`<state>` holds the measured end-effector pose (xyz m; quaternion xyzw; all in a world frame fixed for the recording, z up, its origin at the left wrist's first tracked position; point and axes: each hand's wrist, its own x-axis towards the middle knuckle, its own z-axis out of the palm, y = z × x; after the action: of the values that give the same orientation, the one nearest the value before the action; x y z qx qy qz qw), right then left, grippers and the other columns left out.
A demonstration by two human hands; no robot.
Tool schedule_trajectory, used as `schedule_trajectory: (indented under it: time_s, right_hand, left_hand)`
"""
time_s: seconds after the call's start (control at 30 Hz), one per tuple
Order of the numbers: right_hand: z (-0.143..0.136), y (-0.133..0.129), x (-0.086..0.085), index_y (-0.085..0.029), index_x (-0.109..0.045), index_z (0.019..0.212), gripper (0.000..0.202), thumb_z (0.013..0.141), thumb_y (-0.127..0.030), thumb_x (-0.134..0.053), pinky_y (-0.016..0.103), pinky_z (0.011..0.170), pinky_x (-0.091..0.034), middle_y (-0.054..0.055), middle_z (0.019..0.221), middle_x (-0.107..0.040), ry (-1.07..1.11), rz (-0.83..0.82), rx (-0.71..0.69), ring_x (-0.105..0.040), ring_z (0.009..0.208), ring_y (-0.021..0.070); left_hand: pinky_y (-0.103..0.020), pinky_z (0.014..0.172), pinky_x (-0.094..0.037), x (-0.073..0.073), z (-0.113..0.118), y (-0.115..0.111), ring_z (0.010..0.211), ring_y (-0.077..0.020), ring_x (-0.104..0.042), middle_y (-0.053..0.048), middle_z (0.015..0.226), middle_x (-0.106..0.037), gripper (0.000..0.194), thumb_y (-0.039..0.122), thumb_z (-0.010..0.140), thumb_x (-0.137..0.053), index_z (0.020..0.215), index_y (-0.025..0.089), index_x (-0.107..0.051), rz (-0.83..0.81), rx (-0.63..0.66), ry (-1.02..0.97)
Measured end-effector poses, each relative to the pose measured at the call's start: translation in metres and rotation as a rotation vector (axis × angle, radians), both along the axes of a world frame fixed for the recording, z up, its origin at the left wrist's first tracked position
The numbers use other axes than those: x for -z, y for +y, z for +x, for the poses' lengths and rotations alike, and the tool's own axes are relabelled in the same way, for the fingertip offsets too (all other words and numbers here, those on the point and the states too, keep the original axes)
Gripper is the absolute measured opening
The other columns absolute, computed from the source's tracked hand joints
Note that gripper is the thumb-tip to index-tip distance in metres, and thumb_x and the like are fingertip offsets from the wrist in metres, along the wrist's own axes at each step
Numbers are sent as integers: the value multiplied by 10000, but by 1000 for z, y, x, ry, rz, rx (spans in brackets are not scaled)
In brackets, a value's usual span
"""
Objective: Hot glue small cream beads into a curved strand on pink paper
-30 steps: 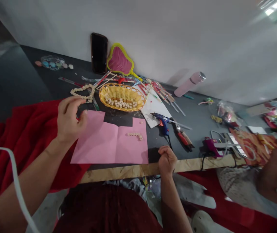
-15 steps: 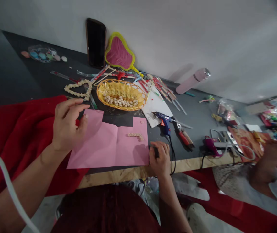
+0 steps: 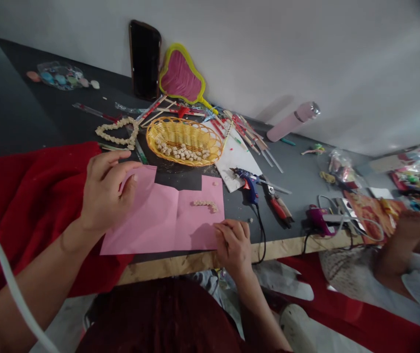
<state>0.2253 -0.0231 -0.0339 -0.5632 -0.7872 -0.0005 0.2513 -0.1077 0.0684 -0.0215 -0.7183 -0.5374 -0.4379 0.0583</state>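
My left hand [image 3: 107, 193] is over the left part of a pink sheet of paper [image 3: 151, 220], thumb and fingers apart, with nothing between them. At the sheet's lower right edge is my right hand [image 3: 235, 244], fingers curled and pressed together; whatever is in them is hidden. A short bent row of small pale beads [image 3: 205, 204] lies on the right half of the sheet, and one loose bead [image 3: 215, 184] is near its upper corner. Behind the paper stands a yellow wicker basket [image 3: 184, 128] with more pale clusters inside. A heart-shaped beaded loop [image 3: 116, 142] lies left of it.
Right of the paper lie a blue glue gun [image 3: 250, 184] with its cord and red-handled pliers [image 3: 276, 208]. Sticks, a phone [image 3: 144, 61], a yellow-rimmed hand mirror shape [image 3: 181, 76] and a pink bottle [image 3: 294, 121] are behind. Red cloth [image 3: 40, 196] is at left. Another person's hand [image 3: 414, 228] is far right.
My right hand has moved left onto the paper's edge, its fingers drawn together, uncovering a small pale bit on the table. My left hand has barely moved.
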Motion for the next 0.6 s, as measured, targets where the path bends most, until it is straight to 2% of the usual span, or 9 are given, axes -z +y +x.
schedule_trajectory:
  time_s: [0.1,0.2,0.3,0.47,0.6]
  right_hand:
    - [1,0,4,-242,-725,1170,270,972,-178,-553,396,824,-428,74,1020,-655,-93,-39,49,-529,941,238]
    - [3,0,3,-238,-735,1143,279,971,-166,-526,405,809,-415,77,1005,-647,-144,-51,72,-520,934,245]
    - [-3,0,-6,-239,-736,1091,242,982,-191,-525,405,792,-407,73,979,-644,-123,-35,40,-526,923,243]
    - [-32,-4,-24,-240,-725,927,209,1002,-267,-532,395,768,-407,64,905,-656,-17,-1,-171,-519,879,226]
    - [-51,-5,-23,-261,-736,1054,190,1009,-323,-562,395,801,-436,51,946,-690,60,-95,-341,-544,926,224]
  left_hand:
    - [-457,1023,-521,0,1,-2,1192,-269,-583,-112,1291,-630,232,206,930,-599,1136,205,-704,-44,20,-1]
    - [-486,1040,-508,0,2,-2,1187,-277,-588,-111,1293,-631,215,215,933,-588,1114,219,-704,-66,32,-7]
    - [-495,1050,-495,-1,3,-2,1171,-268,-600,-100,1275,-640,192,219,940,-579,1091,227,-699,-66,32,4]
    - [-487,1042,-494,-2,4,-2,1163,-265,-605,-100,1261,-649,183,210,938,-582,1078,219,-700,-66,52,2]
    - [-478,1037,-499,-1,4,-2,1176,-261,-608,-107,1260,-654,170,217,947,-581,1069,204,-700,-78,52,14]
